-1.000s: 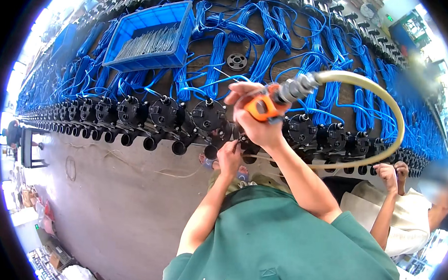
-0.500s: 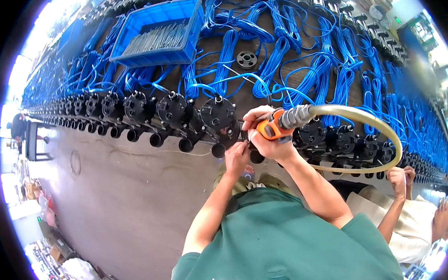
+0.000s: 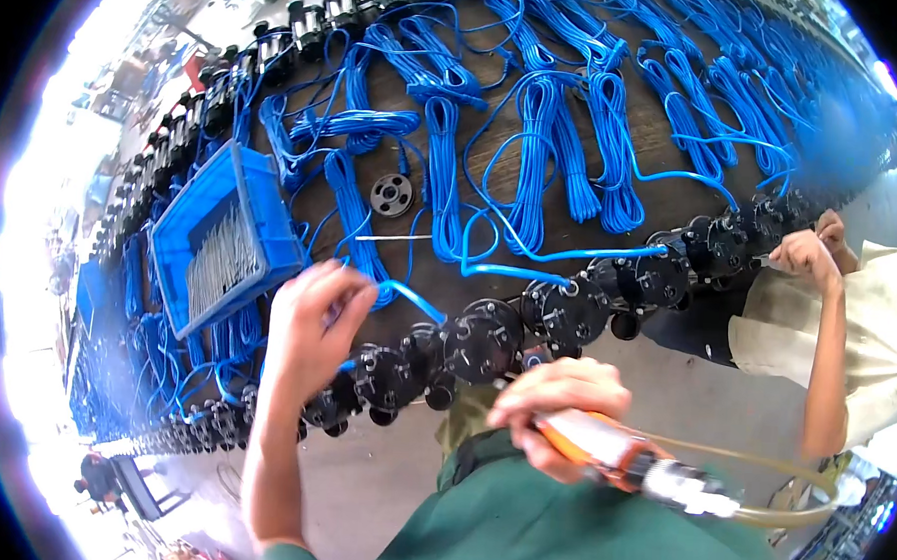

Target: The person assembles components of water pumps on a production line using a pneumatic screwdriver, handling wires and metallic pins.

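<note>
My right hand (image 3: 563, 400) is wrapped round an orange air tool (image 3: 601, 452), just in front of my green shirt. A pale yellow hose (image 3: 794, 513) runs from the tool's silver fitting and loops to the right. My left hand (image 3: 312, 319) is raised over the near edge of the table, beside the blue bin. Its thumb and fingers are apart, slightly blurred, and nothing shows between them. Between my hands stands a row of round black housings (image 3: 481, 343), with a blue cable (image 3: 413, 300) running to one.
The blue bin (image 3: 195, 309) holds many thin, pale rods. Coiled blue cables (image 3: 534, 164) cover much of the dark table. A round metal disc (image 3: 391, 194) and a white rod (image 3: 395, 238) lie among them. At the right, another person's hands (image 3: 810, 258) are at the same row.
My hands have separated: the left moved left and up towards the bin, the right drew back towards my body with the air tool, now tilted. The view has turned.
</note>
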A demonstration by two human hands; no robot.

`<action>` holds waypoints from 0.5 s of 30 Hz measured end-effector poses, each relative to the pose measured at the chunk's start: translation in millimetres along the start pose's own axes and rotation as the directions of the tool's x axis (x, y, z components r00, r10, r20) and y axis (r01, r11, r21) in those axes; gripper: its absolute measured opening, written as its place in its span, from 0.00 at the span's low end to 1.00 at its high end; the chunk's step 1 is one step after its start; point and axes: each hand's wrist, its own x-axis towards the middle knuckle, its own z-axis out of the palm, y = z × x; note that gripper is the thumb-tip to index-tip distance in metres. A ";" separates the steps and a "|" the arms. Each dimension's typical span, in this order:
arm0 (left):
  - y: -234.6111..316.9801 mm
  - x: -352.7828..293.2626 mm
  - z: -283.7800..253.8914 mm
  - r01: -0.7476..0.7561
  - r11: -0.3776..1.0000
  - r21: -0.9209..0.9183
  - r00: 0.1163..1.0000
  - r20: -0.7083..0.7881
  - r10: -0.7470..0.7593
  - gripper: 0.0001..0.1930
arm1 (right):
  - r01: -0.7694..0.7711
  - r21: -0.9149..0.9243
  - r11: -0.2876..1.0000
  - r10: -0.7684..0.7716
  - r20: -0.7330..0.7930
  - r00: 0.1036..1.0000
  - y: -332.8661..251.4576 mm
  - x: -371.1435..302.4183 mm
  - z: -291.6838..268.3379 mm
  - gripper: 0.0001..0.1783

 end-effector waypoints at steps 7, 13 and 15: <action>-83.4 141.9 136.0 -0.518 0.815 -0.259 0.667 0.474 0.575 0.16 | -0.063 0.011 0.998 0.062 -0.395 0.916 6.1 5.7 -5.4 0.16; -76.2 162.4 167.4 -0.690 0.572 -0.444 0.544 0.202 0.814 0.16 | -0.066 -0.044 0.997 0.040 -0.434 0.900 19.6 24.3 0.0 0.16; -74.5 162.0 159.9 -0.686 0.563 -0.461 0.548 0.182 0.816 0.14 | -0.062 -0.065 0.996 0.028 -0.436 0.899 25.3 30.7 4.0 0.17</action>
